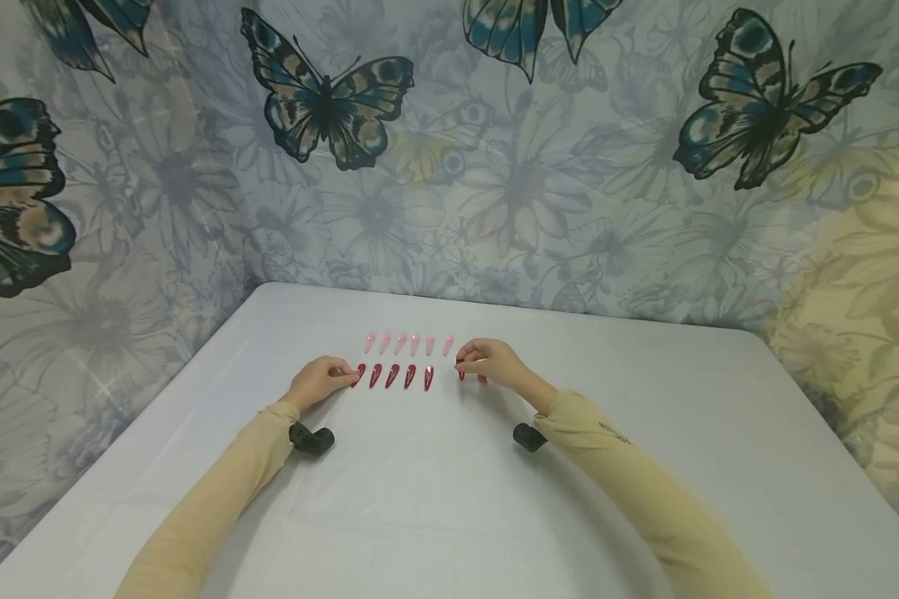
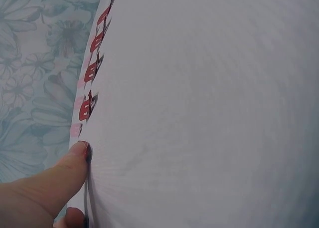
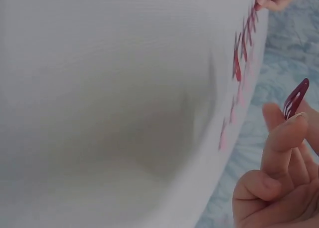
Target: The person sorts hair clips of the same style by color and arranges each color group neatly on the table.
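Two rows of snap hair clips lie on the white table (image 1: 419, 499): pink clips (image 1: 400, 344) behind, red clips (image 1: 393, 376) in front. At the left end of the front row, my left hand (image 1: 320, 381) pinches a red hair clip (image 1: 359, 374), seen at the fingertip in the left wrist view. Past the row's right end, my right hand (image 1: 494, 363) holds another hair clip, a dark red one (image 3: 297, 98), between thumb and fingers. The right wrist view shows it raised, with its pointed end up.
Black wrist cameras (image 1: 312, 439) hang under both yellow sleeves (image 1: 221, 507). Behind the table stands a wall covering (image 1: 509, 208) printed with butterflies and flowers. The table's far edge runs a little behind the pink row.
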`<control>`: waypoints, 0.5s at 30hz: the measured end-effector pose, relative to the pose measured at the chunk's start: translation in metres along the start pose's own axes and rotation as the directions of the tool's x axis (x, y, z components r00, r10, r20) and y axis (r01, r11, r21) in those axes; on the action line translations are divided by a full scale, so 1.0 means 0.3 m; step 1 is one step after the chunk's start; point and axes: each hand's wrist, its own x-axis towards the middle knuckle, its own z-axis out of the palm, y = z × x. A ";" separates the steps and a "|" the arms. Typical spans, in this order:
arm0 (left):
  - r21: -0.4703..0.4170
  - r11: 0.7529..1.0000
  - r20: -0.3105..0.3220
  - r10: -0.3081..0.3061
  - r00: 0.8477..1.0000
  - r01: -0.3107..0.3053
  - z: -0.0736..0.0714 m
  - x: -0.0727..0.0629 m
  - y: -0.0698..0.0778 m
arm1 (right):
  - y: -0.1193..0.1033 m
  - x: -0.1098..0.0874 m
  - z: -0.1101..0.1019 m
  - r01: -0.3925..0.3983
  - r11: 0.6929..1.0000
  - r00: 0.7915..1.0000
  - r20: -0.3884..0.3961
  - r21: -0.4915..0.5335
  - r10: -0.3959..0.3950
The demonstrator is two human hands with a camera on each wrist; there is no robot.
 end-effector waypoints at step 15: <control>0.004 1.000 -0.001 0.001 1.000 -0.001 0.000 0.006 -0.006 | 0.039 0.077 0.061 0.077 0.996 0.982 -0.167 -0.045 -0.084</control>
